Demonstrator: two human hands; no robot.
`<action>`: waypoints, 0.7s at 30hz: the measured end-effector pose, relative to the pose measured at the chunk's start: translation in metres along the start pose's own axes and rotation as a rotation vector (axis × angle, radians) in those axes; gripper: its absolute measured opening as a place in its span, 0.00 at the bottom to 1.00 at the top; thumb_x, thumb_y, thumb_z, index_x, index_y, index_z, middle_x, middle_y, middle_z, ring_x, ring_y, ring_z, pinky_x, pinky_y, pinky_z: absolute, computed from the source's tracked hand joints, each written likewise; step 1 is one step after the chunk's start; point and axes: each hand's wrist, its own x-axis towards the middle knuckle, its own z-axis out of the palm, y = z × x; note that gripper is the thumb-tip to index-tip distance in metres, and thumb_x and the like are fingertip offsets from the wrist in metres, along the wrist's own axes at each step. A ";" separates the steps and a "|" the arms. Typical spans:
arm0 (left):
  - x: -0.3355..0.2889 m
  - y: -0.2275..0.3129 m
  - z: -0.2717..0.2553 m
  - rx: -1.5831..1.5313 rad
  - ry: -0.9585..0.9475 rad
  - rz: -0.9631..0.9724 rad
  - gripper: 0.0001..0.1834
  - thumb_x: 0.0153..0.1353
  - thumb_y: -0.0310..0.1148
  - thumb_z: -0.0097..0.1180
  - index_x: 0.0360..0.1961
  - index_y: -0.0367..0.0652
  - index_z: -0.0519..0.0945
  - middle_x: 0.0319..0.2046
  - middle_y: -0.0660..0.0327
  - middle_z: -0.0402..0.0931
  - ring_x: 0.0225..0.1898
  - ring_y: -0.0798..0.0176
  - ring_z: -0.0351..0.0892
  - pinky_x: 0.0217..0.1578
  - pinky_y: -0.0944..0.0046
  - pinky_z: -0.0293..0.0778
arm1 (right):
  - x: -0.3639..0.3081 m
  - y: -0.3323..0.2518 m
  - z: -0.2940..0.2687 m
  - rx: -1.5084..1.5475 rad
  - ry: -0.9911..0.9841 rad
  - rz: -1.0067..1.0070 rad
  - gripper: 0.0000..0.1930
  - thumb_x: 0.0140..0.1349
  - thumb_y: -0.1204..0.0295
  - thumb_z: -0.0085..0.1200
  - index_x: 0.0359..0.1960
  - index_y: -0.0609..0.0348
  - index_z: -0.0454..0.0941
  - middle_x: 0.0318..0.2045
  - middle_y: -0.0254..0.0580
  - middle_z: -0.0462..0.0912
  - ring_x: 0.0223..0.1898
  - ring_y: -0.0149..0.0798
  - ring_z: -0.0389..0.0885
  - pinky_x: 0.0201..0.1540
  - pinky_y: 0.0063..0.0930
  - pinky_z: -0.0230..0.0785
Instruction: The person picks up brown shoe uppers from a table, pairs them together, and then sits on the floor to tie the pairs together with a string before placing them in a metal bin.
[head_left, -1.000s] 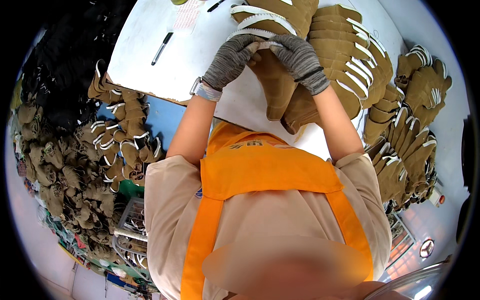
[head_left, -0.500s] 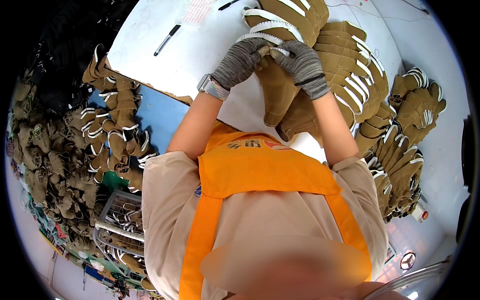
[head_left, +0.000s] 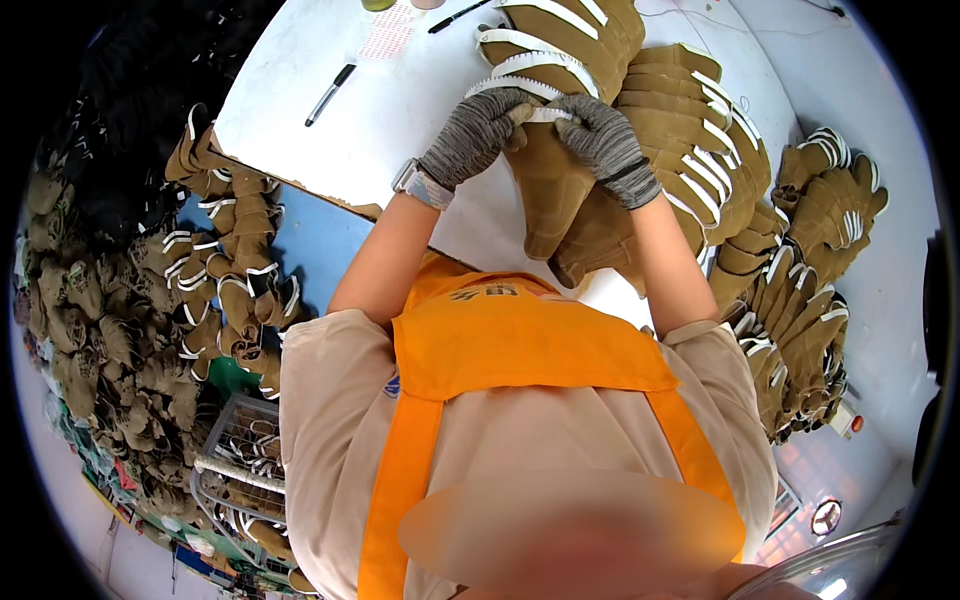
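Both my hands wear grey knit gloves. A brown shoe upper (head_left: pixel 545 195) with a white notched strip (head_left: pixel 545 114) along its top edge hangs between them, its narrow end toward me. My left hand (head_left: pixel 474 138) is closed, pinching the strip's left part between thumb and fingers. On the other side, my right hand (head_left: pixel 608 152) is closed on the right part of the same edge. Just beyond my fingers lies a stack of similar brown uppers (head_left: pixel 590 45) with white strips. More stacked uppers (head_left: pixel 690 150) lie beside my right hand.
On the white table (head_left: pixel 275 110) lie a black-and-clear pen (head_left: pixel 330 95), a second dark pen (head_left: pixel 459 16) and a sheet with red print (head_left: pixel 387 32). Brown uppers (head_left: pixel 800 350) pile at the right. At the left are heaped brown pieces (head_left: pixel 110 350) and a wire cart (head_left: pixel 245 445).
My hands and the upper sit slightly lower in the picture. The right fingers have shifted along the strip, and more of it shows between my hands.
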 end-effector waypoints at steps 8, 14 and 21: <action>0.002 -0.001 -0.003 -0.138 -0.006 -0.025 0.12 0.66 0.32 0.48 0.42 0.36 0.79 0.26 0.63 0.76 0.24 0.70 0.73 0.29 0.70 0.72 | 0.005 -0.011 0.002 -0.111 -0.092 0.160 0.20 0.57 0.59 0.60 0.46 0.59 0.78 0.37 0.46 0.81 0.39 0.40 0.79 0.46 0.31 0.70; 0.004 0.003 0.003 -0.008 0.023 -0.039 0.12 0.64 0.34 0.51 0.41 0.37 0.79 0.27 0.64 0.76 0.26 0.70 0.73 0.30 0.70 0.71 | -0.015 -0.001 -0.001 0.223 0.073 0.172 0.19 0.55 0.63 0.62 0.46 0.57 0.77 0.39 0.45 0.80 0.38 0.40 0.78 0.44 0.30 0.72; 0.012 -0.018 0.025 0.347 0.337 0.114 0.17 0.60 0.43 0.56 0.30 0.35 0.80 0.24 0.56 0.76 0.28 0.59 0.73 0.35 0.62 0.70 | -0.157 0.017 0.044 0.070 0.132 0.298 0.15 0.58 0.64 0.59 0.43 0.56 0.78 0.38 0.45 0.80 0.42 0.42 0.77 0.46 0.33 0.70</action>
